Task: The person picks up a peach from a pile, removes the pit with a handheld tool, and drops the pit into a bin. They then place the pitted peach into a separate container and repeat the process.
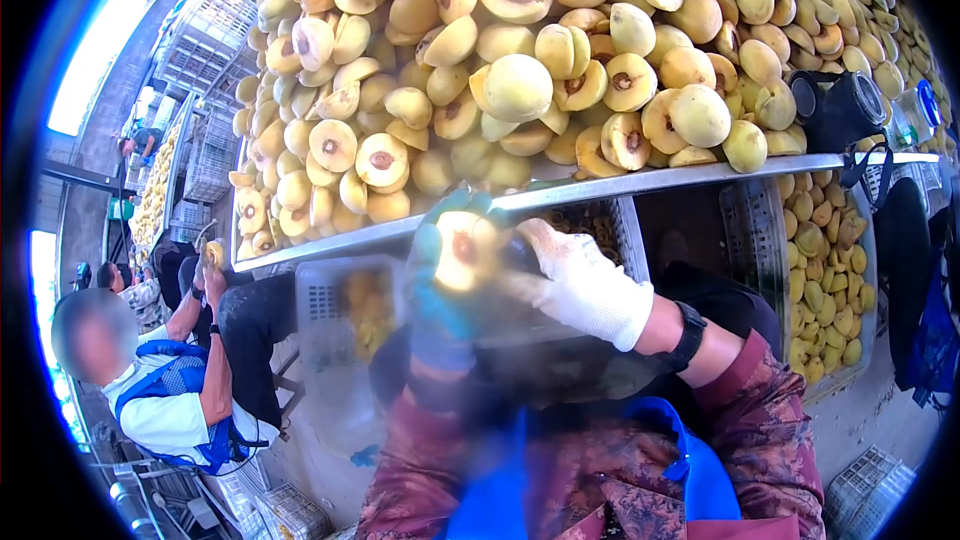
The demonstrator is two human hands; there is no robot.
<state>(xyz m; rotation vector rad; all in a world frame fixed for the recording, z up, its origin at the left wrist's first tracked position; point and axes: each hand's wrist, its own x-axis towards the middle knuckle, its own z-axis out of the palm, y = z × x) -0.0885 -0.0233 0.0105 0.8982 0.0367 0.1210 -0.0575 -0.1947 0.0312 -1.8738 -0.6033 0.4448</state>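
In the head view my left hand [428, 285], in a teal glove, is closed around a yellow peach half [466, 252], its cut face and brownish centre turned up. My right hand [592, 288], in a white knitted glove, is closed beside it on a dark-handled tool [516, 253]. The tool's working end is blurred and hidden near the fruit. Both hands are just in front of the metal table edge [580, 188]. Beyond that edge lies a big heap of halved peaches [510, 90], some cut side up with pits or pit hollows showing.
A crate of peach halves [828, 280] stands below the table at right. A translucent bin [345, 330] is at my left. On the heap rests a black respirator mask [838, 108]. A seated co-worker [190, 380] at left holds a fruit piece. Crates [872, 495] stand lower right.
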